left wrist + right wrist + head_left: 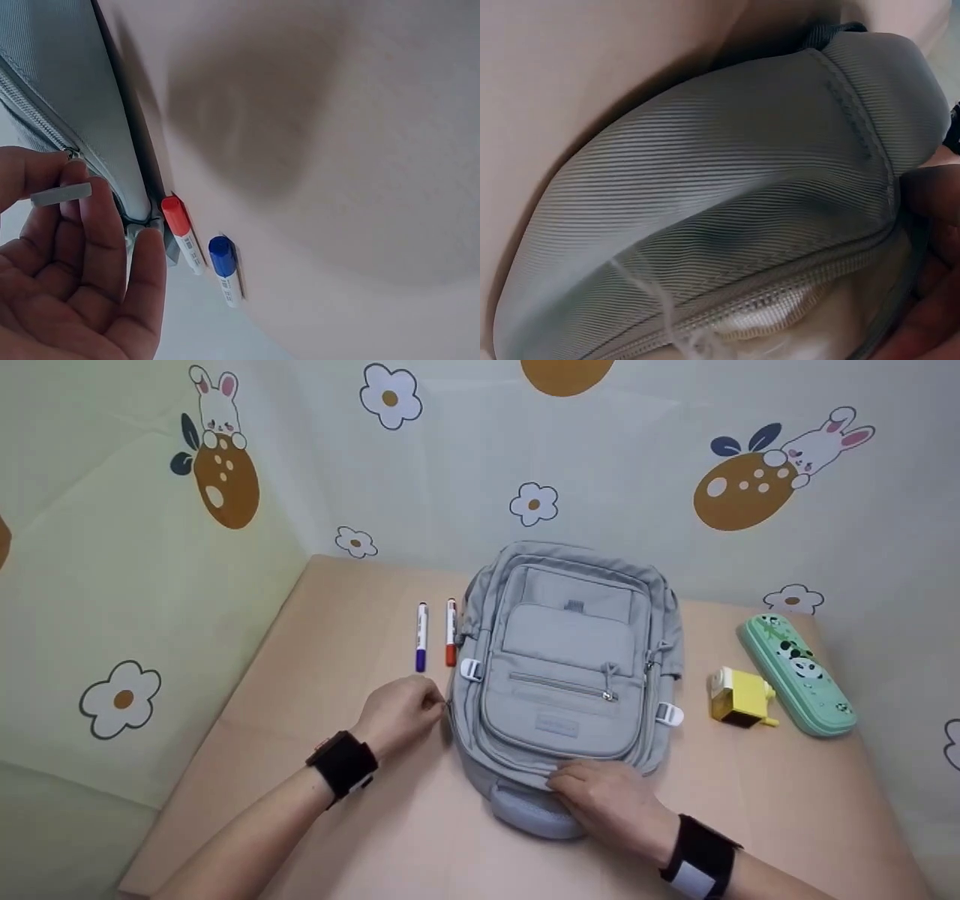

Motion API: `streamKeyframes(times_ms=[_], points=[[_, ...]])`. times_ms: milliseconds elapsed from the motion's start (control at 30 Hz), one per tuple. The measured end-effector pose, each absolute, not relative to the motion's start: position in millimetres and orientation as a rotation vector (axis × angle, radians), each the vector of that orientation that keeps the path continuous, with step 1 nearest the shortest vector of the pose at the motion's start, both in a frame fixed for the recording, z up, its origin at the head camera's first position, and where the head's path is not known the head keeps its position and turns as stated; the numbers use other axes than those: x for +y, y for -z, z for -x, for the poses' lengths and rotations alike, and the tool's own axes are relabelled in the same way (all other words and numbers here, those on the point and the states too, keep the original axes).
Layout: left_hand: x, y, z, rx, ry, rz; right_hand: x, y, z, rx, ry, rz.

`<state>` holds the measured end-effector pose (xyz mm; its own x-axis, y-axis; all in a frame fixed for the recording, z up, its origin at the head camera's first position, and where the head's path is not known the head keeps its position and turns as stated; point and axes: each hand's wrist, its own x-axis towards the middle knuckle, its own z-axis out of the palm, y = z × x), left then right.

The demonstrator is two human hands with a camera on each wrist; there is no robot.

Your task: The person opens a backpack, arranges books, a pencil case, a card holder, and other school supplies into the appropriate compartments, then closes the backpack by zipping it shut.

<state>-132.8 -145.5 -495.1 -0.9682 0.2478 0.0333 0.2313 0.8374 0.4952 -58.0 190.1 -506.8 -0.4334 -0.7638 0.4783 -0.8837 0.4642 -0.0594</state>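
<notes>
A grey backpack (570, 660) lies front side up on the table, its padded handle (536, 810) towards me. At its left side my left hand (401, 712) pinches a zipper pull (61, 194) between thumb and fingers. That pull hangs from a slider on the side zipper (34, 112). My right hand (604, 795) grips the bag's near edge beside the handle, thumb and fingers around the fabric. In the right wrist view the zipper (742, 304) is parted there, and pale lining shows inside.
Left of the bag lie a blue-capped marker (421, 637) and a red-capped marker (451, 634). On the right stand a yellow pencil sharpener (742, 696) with a crank and a green panda pencil case (799, 675). Patterned cloth (450, 472) hangs behind the table.
</notes>
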Motion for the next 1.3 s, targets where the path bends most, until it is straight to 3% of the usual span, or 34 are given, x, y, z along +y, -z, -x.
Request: streamKeyframes(times_ms=[500,833,1300], points=[[-137,479,109,2.838,-0.795,-0.477,191,508,58,-2.382,-0.476,-1.375],[-128,470,94,2.778,-0.758,-0.699,190,508,58,-2.382,-0.485,-1.373],[-131,473,90,2.781,-0.794,-0.652,219,500,50,-2.439,-0.566,-1.303]])
